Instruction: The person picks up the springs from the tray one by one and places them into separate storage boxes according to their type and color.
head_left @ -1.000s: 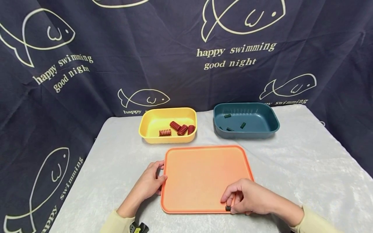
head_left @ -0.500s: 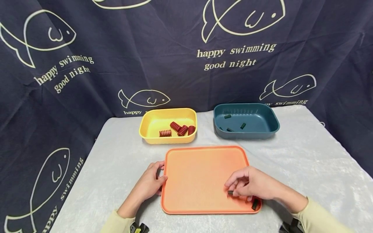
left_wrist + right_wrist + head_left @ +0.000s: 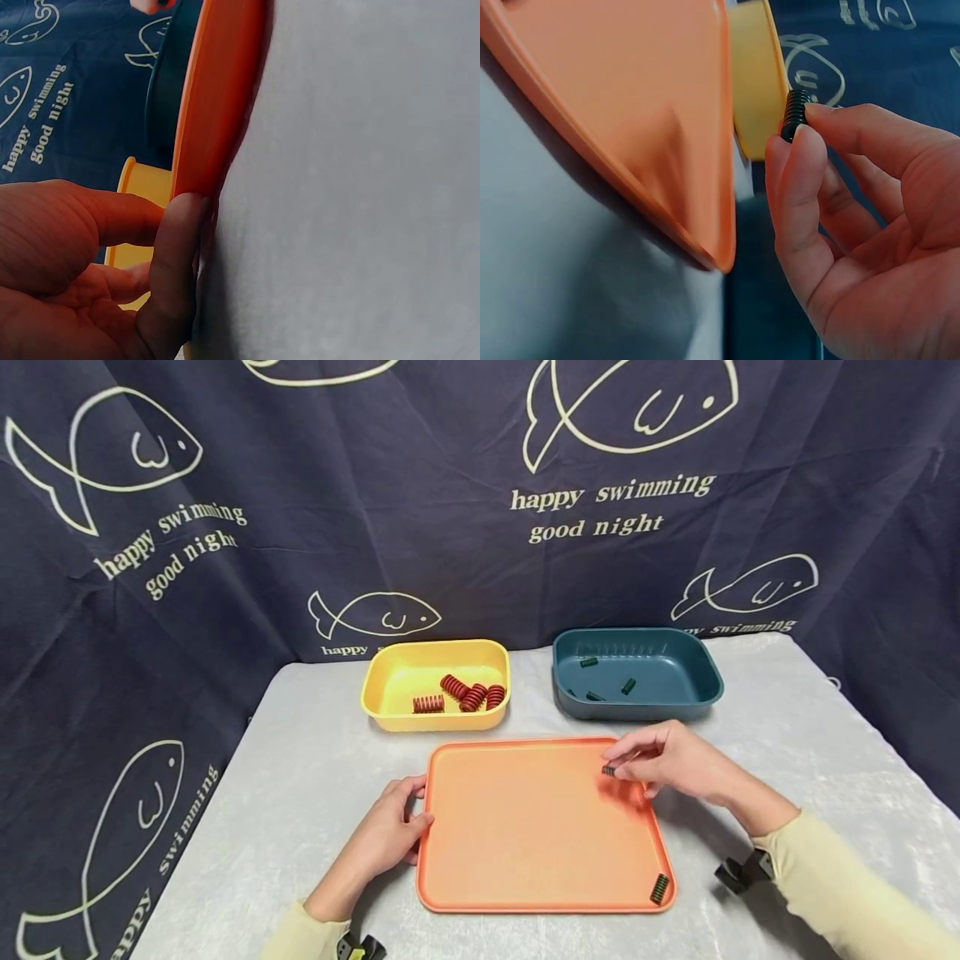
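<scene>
My right hand [image 3: 675,762] pinches a small dark green spring [image 3: 608,771] between thumb and fingers, above the far right corner of the orange tray [image 3: 525,827]. The right wrist view shows the held spring [image 3: 796,114] clear of the tray surface, its coils exposed beyond the fingertips. With its thumb at the rim, my left hand [image 3: 390,828] grips the tray's left edge. In the left wrist view, fingers [image 3: 174,255] press against that edge. Another dark green spring [image 3: 659,888] lies in the tray's near right corner.
Behind the tray stands a yellow bin [image 3: 397,720] holding several red springs [image 3: 428,703]. To its right, a teal bin [image 3: 637,708] holds several dark green springs [image 3: 628,686]. White cloth [image 3: 322,735] covers the table, and a dark fish-print curtain [image 3: 465,527] hangs behind.
My right hand has left one spring in the tray's near right corner and moved away with another spring to the far right corner. My left hand keeps its place at the left edge.
</scene>
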A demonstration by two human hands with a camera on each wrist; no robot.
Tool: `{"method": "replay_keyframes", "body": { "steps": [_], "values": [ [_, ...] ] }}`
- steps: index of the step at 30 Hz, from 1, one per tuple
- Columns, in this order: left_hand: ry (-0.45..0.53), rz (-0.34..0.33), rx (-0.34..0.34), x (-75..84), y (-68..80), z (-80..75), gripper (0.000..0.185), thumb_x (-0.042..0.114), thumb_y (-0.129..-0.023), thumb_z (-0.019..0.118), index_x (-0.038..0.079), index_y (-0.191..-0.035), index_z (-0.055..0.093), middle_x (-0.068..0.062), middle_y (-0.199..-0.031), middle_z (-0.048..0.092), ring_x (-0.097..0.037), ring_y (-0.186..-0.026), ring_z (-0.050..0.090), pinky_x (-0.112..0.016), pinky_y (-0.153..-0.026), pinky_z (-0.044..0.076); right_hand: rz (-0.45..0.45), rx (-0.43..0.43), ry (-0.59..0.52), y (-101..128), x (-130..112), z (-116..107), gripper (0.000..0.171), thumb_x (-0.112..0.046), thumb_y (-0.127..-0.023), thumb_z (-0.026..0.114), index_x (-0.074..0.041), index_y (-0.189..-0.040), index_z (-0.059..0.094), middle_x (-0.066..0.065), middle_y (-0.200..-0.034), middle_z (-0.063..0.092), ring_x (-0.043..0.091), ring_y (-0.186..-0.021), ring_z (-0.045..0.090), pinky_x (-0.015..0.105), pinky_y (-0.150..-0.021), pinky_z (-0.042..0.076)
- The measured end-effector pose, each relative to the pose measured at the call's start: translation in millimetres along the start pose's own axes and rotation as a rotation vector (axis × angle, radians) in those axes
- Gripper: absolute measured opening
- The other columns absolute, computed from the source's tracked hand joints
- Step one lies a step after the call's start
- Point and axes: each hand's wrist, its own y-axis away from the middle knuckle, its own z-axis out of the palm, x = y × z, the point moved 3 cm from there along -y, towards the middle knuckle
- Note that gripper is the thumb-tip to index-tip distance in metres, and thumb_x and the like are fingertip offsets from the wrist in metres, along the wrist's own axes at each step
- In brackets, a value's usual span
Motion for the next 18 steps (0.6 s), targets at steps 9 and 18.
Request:
{"method": "replay_keyframes", "body": {
  "steps": [9, 18],
  "values": [
    [-0.012, -0.005, -0.005, -2.3, -2.1, 0.0, 0.052, 0.0, -0.095, 0.07, 0.003, -0.144, 0.053, -0.013, -0.115, 0.048, -0.019, -0.054, 0.058, -0.035, -0.042, 0.06, 0.061, 0.11, 0.065, -22.3, -9.4, -41.9, 0.036, -0.01, -0.091, 0.079, 0.005, -0.123, 0.071, 0.017, -0.107, 0.074, 0.027, -0.089, 0.069, 0.04, -0.063, 0.065],
    [-0.004, -0.02, -0.012, -2.3, -2.0, 0.4, 0.052, 0.0, -0.096, 0.07, 0.004, -0.144, 0.052, -0.013, -0.117, 0.048, -0.019, -0.056, 0.059, -0.036, -0.043, 0.06, 0.073, 0.187, 0.012, -50.6, -21.0, -80.2, 0.025, -0.01, -0.092, 0.079, -0.008, -0.117, 0.077, 0.001, -0.105, 0.076, 0.016, -0.091, 0.072, 0.038, -0.068, 0.066]
  ]
}}
